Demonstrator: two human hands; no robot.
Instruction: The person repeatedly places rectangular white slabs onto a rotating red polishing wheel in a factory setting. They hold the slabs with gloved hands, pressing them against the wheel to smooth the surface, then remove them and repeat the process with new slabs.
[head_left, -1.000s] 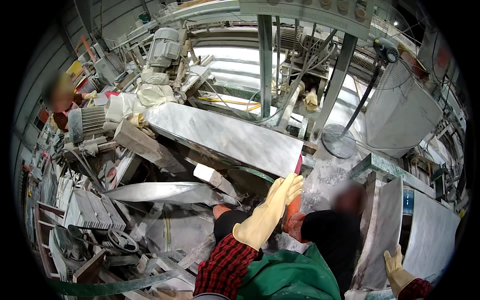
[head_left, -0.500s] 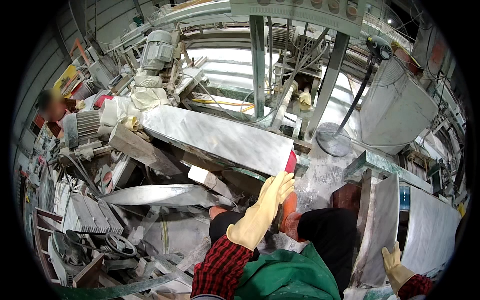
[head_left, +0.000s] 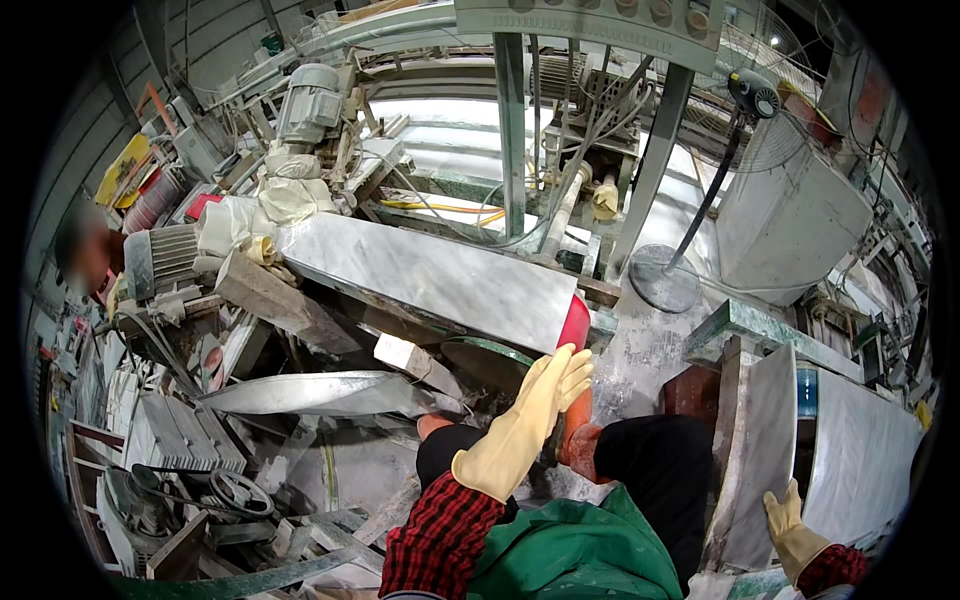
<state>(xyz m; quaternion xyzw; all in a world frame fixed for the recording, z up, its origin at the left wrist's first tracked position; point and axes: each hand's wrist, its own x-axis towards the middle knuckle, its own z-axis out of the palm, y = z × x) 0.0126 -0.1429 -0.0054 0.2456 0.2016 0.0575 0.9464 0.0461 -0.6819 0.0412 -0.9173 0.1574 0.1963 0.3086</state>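
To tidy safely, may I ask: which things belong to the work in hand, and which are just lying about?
Seemingly in use:
long marbled slab; red piece at its end, left hand close by
upright grey slab, right hand at it

Likely lying about:
curved pale sheet
squared beam
pale block

The left arm (head_left: 442,538) comes from below and stretches forward; the gloved left hand (head_left: 525,425) is held long, with its fingers (head_left: 577,372) extended. The gloved right hand (head_left: 793,528) stays apart, low at the right; its grip is not clear.
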